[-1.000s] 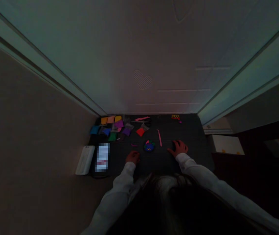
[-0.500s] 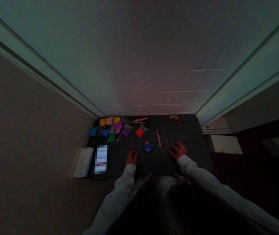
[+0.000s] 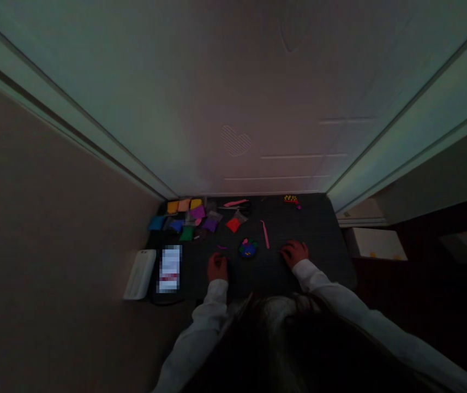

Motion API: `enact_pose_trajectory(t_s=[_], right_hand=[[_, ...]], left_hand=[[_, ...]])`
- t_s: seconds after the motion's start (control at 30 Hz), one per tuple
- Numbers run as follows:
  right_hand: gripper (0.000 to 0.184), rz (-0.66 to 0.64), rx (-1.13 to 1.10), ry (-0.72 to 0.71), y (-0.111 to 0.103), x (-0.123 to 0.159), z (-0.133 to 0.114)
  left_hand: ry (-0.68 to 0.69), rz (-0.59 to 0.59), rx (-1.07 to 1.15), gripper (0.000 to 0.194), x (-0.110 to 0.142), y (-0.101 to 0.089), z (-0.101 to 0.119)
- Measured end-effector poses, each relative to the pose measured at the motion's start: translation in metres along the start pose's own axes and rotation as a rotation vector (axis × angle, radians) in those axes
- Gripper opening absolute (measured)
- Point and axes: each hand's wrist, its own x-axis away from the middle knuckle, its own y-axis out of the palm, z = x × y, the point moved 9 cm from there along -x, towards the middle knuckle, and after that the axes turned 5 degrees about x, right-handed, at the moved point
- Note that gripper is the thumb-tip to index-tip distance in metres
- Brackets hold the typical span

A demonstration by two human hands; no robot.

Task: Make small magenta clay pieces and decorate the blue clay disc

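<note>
The round clay piece lies on the dark mat between my hands, touching neither, its blue, green and pink hard to separate in this light. My left hand rests just below a small magenta scrap, and my right hand sits beyond the pink tweezers. The fingers of both hands are loosely curled and close together, not spread wide. It's too dark to tell whether they are pinching anything small.

Since the earlier frame, my hands have barely shifted against the clay piece. The left has drifted slightly away from it, while the whole view has dropped a little in the picture.

Farther up the mat are the red packet, the cluster of coloured packets and the scissors. A small yellow-and-red piece sits near the far edge. To the left, the blurred phone lies beside a white case, and a door rises behind the mat.
</note>
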Motion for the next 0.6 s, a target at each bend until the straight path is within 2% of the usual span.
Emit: enact_pose_trajectory(t_s=[0.03, 0.1, 0.17, 0.23, 0.3, 0.37, 0.43, 0.6], right_hand=[[0.015, -0.003, -0.011, -0.025, -0.007, -0.002, -0.007], [0.015, 0.001, -0.037, -0.082, -0.029, -0.006, -0.023], [0.016, 0.066, -0.104, -0.206, -0.063, -0.007, -0.046], [0.015, 0.124, -0.157, -0.298, -0.099, -0.006, -0.066], [0.014, 0.142, -0.193, -0.379, -0.127, -0.003, -0.083], [0.013, 0.147, -0.215, -0.431, -0.147, 0.0, -0.094], [0.013, 0.16, -0.239, -0.45, -0.16, 0.004, -0.1], [0.013, 0.16, -0.285, -0.473, -0.168, 0.01, -0.107]], left_hand=[[0.043, 0.007, -0.024, 0.029, 0.002, -0.002, 0.013], [0.321, -0.125, -0.208, 0.021, 0.014, 0.01, 0.064], [0.498, -0.217, -0.288, 0.02, 0.032, 0.019, 0.111], [0.597, -0.267, -0.299, 0.021, 0.05, 0.023, 0.154], [0.646, -0.326, -0.281, 0.022, 0.065, 0.026, 0.187], [0.669, -0.377, -0.266, 0.023, 0.076, 0.028, 0.207], [0.693, -0.418, -0.262, 0.024, 0.084, 0.029, 0.218], [0.716, -0.431, -0.231, 0.019, 0.093, 0.026, 0.224]])
